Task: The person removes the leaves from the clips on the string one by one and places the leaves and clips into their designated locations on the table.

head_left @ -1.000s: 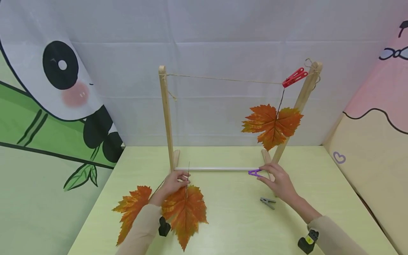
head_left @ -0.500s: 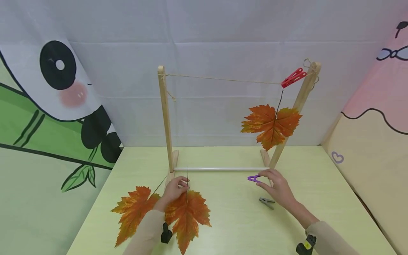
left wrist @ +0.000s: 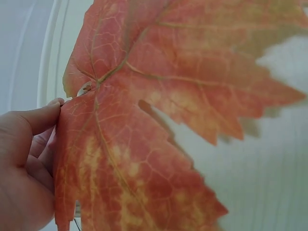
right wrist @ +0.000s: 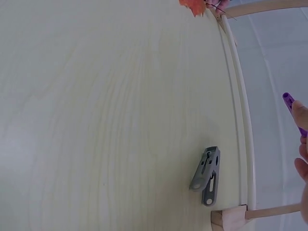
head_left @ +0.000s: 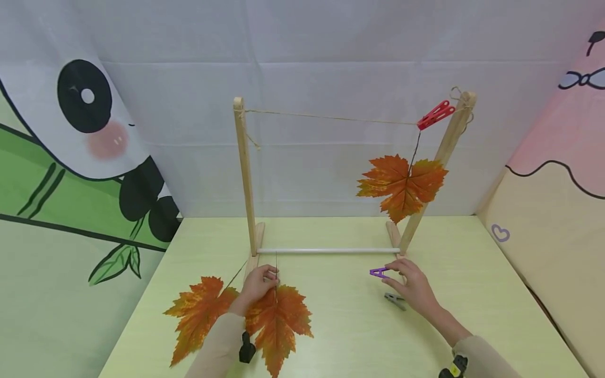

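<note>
My left hand (head_left: 259,283) pinches the thin stem of an orange maple leaf (head_left: 280,325), which hangs below the fingers; the left wrist view shows this leaf (left wrist: 139,120) large, beside the thumb. Between thumb and fingers of my right hand (head_left: 412,283) is a purple clothespin (head_left: 378,272), its jaw end pointing left. A grey clothespin (head_left: 395,301) lies on the table just below the right hand. Another maple leaf (head_left: 198,315) lies at the left, partly behind the left forearm. A third leaf (head_left: 404,184) hangs by its stem from a red clothespin (head_left: 436,115) on the string (head_left: 326,117).
A wooden frame has a left post (head_left: 246,178) and a right post (head_left: 454,131), joined low down by a white rod (head_left: 326,251). The string runs between the post tops. The pale table (head_left: 345,336) ends at a grey-white backdrop (head_left: 312,173).
The left hand and its leaf have lowered slightly. My right hand, with the purple clothespin, has come down and nearer, away from the rod.
</note>
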The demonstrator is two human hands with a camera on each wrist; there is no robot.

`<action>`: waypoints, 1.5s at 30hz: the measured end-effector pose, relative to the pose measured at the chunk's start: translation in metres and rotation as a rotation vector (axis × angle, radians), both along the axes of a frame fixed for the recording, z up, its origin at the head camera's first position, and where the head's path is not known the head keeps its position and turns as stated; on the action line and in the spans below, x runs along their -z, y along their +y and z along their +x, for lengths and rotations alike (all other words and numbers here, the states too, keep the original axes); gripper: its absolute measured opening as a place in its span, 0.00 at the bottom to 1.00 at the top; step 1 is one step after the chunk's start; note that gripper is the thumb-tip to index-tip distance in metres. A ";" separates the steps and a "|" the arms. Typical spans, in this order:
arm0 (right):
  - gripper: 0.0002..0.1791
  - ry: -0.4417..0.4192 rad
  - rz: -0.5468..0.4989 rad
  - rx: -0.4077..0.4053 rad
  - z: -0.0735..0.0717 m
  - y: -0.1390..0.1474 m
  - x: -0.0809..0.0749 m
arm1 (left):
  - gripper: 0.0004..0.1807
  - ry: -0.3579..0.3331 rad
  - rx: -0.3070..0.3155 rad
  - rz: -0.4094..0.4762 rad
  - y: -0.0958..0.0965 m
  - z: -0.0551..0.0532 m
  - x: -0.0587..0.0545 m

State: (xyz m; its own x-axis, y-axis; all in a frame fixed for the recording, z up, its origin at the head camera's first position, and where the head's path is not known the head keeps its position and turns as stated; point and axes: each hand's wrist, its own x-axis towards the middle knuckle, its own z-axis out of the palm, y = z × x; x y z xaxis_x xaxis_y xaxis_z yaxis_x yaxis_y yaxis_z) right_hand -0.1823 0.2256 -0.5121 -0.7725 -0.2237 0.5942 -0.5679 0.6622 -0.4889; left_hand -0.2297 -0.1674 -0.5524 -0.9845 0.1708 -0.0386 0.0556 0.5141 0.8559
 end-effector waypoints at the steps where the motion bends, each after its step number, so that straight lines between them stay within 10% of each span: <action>1: 0.17 -0.002 0.005 0.007 0.001 0.000 0.001 | 0.10 0.005 0.005 -0.008 0.000 0.000 0.000; 45: 0.15 -0.354 0.057 0.103 -0.011 0.021 0.053 | 0.11 0.095 0.027 -0.327 -0.001 0.004 -0.001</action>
